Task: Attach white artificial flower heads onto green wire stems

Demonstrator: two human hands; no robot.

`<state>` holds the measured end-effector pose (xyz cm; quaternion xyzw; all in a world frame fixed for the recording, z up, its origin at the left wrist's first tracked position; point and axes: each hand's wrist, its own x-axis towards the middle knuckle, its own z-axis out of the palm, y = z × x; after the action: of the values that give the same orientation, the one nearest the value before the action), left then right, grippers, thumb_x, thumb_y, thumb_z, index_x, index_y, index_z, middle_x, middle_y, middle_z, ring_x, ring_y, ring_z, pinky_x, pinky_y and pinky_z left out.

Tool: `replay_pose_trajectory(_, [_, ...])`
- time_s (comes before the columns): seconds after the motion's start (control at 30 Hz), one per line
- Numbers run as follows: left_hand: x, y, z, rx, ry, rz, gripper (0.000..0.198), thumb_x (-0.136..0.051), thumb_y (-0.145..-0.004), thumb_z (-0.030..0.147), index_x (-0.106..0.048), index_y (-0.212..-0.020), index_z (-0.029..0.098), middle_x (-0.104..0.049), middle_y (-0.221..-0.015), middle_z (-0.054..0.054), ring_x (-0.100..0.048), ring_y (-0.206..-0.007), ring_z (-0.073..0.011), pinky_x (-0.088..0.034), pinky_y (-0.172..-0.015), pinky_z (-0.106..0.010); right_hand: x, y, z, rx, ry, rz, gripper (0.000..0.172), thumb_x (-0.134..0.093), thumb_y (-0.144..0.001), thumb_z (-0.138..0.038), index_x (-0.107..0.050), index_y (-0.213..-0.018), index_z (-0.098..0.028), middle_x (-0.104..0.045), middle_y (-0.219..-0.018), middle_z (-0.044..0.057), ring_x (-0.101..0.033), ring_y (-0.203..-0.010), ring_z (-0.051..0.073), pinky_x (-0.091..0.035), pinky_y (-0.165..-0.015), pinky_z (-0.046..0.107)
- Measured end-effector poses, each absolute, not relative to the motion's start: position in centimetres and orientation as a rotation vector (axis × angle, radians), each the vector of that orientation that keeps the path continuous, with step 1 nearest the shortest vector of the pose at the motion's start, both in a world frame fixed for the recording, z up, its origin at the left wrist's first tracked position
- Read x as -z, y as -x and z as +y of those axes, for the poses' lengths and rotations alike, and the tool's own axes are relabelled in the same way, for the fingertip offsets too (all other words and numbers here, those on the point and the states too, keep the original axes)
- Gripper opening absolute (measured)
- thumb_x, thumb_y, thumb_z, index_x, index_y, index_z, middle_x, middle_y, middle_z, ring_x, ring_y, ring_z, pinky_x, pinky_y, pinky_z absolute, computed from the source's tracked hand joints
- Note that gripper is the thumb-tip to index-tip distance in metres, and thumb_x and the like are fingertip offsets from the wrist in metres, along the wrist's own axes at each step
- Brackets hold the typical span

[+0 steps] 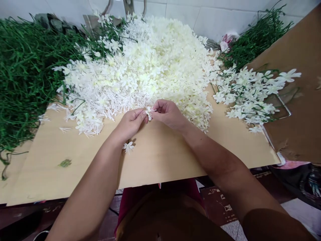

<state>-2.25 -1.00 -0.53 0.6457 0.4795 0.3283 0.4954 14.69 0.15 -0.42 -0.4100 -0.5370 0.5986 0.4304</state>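
My left hand (134,121) is closed, its thumb and fingers pinching a small white artificial flower (149,113) above the front of the heap. Against the flower's right side, my right hand (167,113) is pinched shut; thin whitish strands show at its fingertips, partly hidden. Below my left wrist hangs or lies another white flower (128,146); whether it joins a stem in that hand is hidden. Just beyond both hands rises a big heap of white and pale yellow artificial flowers (165,63), with white stamen bunches (120,100) along its near edge.
Green plastic stems (27,70) are piled at the left, more green stems (258,36) at the back right. Assembled white flower sprays (250,93) lie at the right beside a leaning cardboard sheet (293,124). The cardboard-covered table (163,160) ends near my body. A tiled wall (183,15) stands behind.
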Motion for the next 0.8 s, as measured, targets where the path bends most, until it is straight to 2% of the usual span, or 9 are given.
replay_pose_trajectory(0.2, [0.9,2.6,-0.6,-0.81,-1.655,1.129,0.04,-0.056,-0.084,0.051,-0.048,-0.06,0.02,-0.044,-0.057,0.002,-0.039,-0.058,-0.0134,-0.032,-0.057,-0.027,0.7,-14.2,0.0,-1.472,1.042,-1.41,0.016,-0.068,-0.062,-0.024,-0.054,-0.063,-0.018,-0.054,-0.056,-0.007,-0.044,-0.053,0.005,-0.031,-0.053,0.022])
replay_pose_trajectory(0.37, [1.2,2.5,-0.7,-0.863,-1.605,1.121,0.042,-0.056,-0.083,0.054,-0.046,-0.059,0.021,-0.04,-0.056,0.003,-0.035,-0.056,-0.0124,-0.031,-0.057,-0.028,1.3,-13.5,-0.3,-1.39,1.081,-1.415,0.016,-0.065,-0.063,-0.029,-0.053,-0.065,-0.019,-0.051,-0.056,-0.008,-0.042,-0.053,0.005,-0.032,-0.053,0.023])
replay_pose_trajectory(0.53, [1.4,1.9,-0.6,-0.952,-1.513,1.097,0.046,-0.056,-0.084,0.061,-0.054,-0.064,0.019,-0.051,-0.062,0.0,-0.045,-0.062,-0.0142,-0.037,-0.062,-0.028,-1.0,-14.8,-0.4,-1.2,1.104,-1.561,0.016,-0.064,-0.068,-0.031,-0.053,-0.066,-0.02,-0.054,-0.06,-0.006,-0.048,-0.054,0.007,-0.039,-0.054,0.024])
replay_pose_trajectory(0.6, [1.7,1.8,-0.4,-1.037,-1.495,1.096,0.046,-0.055,-0.086,0.062,-0.061,-0.073,0.018,-0.057,-0.068,-0.002,-0.051,-0.068,-0.0159,-0.042,-0.067,-0.029,-3.2,-17.6,-0.4,-0.967,1.16,-1.669,0.013,-0.066,-0.07,-0.026,-0.057,-0.064,-0.02,-0.056,-0.06,-0.004,-0.049,-0.054,0.008,-0.039,-0.052,0.025])
replay_pose_trajectory(0.73, [2.1,1.7,-0.2,-1.084,-1.526,1.188,0.037,-0.047,-0.094,0.048,-0.066,-0.085,0.018,-0.062,-0.075,-0.003,-0.056,-0.072,-0.0169,-0.045,-0.073,-0.029,-7.5,-27.9,0.7,-0.149,1.564,-1.455,0.018,-0.075,-0.064,-0.007,-0.064,-0.061,-0.02,-0.063,-0.06,0.002,-0.051,-0.052,0.007,-0.038,-0.051,0.03])
replay_pose_trajectory(0.8, [2.0,1.6,-0.3,-0.966,-1.61,1.245,0.033,-0.044,-0.095,0.04,-0.067,-0.084,0.019,-0.064,-0.075,-0.003,-0.058,-0.073,-0.0177,-0.044,-0.072,-0.03,-8.6,-33.1,1.8,0.295,1.7,-1.307,0.008,-0.078,-0.07,-0.012,-0.074,-0.072,-0.018,-0.069,-0.068,0.01,-0.061,-0.059,0.012,-0.037,-0.052,0.037])
